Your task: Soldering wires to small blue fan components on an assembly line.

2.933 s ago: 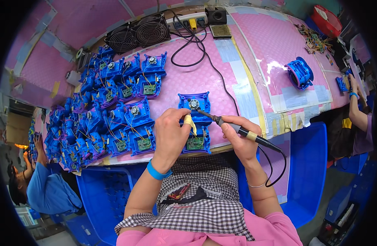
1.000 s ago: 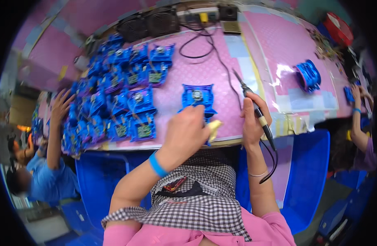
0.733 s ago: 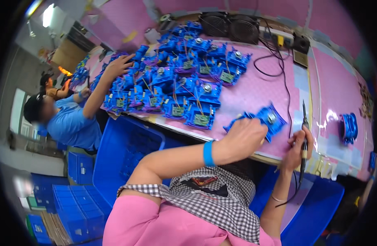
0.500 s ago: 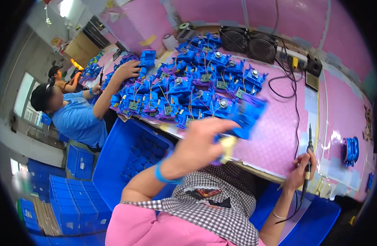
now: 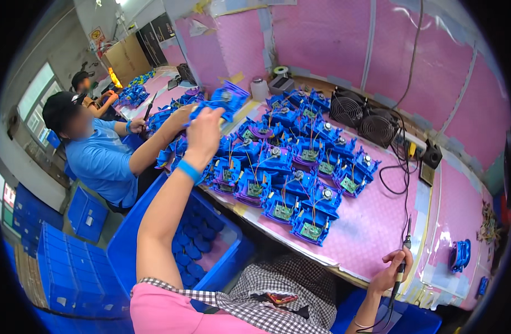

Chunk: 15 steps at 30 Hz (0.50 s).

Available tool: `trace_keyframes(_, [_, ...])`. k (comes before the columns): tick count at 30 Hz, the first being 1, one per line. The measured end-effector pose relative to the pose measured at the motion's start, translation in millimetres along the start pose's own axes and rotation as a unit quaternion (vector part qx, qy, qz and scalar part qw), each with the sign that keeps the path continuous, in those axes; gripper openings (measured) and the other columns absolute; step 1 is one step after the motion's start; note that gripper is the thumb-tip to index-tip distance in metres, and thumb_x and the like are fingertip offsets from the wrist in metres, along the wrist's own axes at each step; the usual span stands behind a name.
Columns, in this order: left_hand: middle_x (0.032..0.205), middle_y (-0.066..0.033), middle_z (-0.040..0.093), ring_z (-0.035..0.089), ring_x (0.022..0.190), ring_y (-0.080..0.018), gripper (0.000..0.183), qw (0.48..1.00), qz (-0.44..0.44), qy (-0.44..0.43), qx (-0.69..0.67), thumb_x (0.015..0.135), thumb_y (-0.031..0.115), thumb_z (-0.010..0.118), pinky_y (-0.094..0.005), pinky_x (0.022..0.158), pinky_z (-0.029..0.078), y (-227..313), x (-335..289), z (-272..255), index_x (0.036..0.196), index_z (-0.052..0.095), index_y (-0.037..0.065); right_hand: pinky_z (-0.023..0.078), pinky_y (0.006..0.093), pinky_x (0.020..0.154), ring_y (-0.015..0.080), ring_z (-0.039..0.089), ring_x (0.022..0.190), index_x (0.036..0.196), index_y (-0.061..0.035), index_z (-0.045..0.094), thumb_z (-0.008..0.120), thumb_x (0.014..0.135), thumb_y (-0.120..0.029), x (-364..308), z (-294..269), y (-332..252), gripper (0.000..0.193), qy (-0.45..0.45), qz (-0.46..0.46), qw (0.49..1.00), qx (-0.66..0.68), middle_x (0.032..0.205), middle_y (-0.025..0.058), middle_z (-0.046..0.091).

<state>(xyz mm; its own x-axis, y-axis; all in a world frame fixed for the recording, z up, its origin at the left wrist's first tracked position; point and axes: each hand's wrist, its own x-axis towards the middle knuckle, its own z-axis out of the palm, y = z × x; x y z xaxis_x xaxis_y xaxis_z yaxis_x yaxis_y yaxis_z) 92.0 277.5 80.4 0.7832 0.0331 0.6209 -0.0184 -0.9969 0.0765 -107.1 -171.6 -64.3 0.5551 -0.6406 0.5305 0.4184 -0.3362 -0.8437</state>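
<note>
My left hand [image 5: 204,129] is raised over the left end of the pink bench, gripping a blue plastic fan assembly [image 5: 221,103] held above a crowd of similar blue assemblies [image 5: 289,172] with small green circuit boards. My right hand [image 5: 393,268] rests at the bench's near edge on the right, closed around a soldering iron [image 5: 404,253] whose tip points up and away from me; its cable hangs down below the bench. A blue wristband sits on my left wrist.
A co-worker in a blue shirt [image 5: 102,161] sits at the left, reaching onto the bench. A blue bin [image 5: 202,245] with round blue parts stands below the bench. Two black fans [image 5: 362,117] and a single blue assembly [image 5: 460,255] sit farther right.
My left hand lifted one blue assembly off the bench in front of me and carried it up and left over the pile. My right hand drew the soldering iron back to the bench edge.
</note>
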Motion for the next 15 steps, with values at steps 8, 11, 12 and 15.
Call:
trace_keyframes(8, [0.097,-0.019,0.068,0.069,0.088,-0.034,0.017,0.987,-0.032,-0.099,0.118,0.085,0.008,0.057,-0.0421,0.072,0.058,-7,41,110,0.086,0.072,0.001,0.038,0.0231,0.055,0.0098,0.047,0.059,0.106,-0.0013,0.058,0.053,0.099,-0.013,-3,19,6,0.015,-0.005,-0.056,0.997,-0.054,0.068,0.0026,0.051])
trace_keyframes(11, [0.09,-0.0195,0.069,0.069,0.087,-0.0358,0.016,0.985,-0.063,-0.131,0.092,0.085,0.008,0.056,-0.0438,0.071,0.058,-9,44,106,0.085,0.071,0.002,0.039,0.0231,0.055,0.0094,0.047,0.059,0.106,-0.0015,0.059,0.054,0.098,-0.012,-3,19,5,0.014,-0.014,-0.043,0.998,-0.053,0.069,0.0022,0.051])
trace_keyframes(12, [0.09,-0.0202,0.068,0.068,0.084,-0.038,0.016,0.992,-0.06,-0.092,0.064,0.085,0.008,0.055,-0.0452,0.07,0.057,-9,44,99,0.085,0.07,0.002,0.039,0.0231,0.055,0.0094,0.047,0.059,0.106,-0.0014,0.059,0.054,0.098,-0.012,-3,18,5,0.014,-0.014,-0.039,0.998,-0.056,0.069,0.0022,0.052])
trace_keyframes(15, [0.085,-0.0227,0.066,0.063,0.076,-0.0424,0.015,0.998,0.011,0.06,-0.034,0.083,0.01,0.054,-0.05,0.068,0.051,-5,31,58,0.084,0.067,0.004,0.039,0.0232,0.054,0.0096,0.047,0.058,0.105,-0.0013,0.059,0.055,0.098,-0.013,-3,19,8,0.014,-0.012,-0.03,0.998,-0.052,0.068,0.0024,0.052])
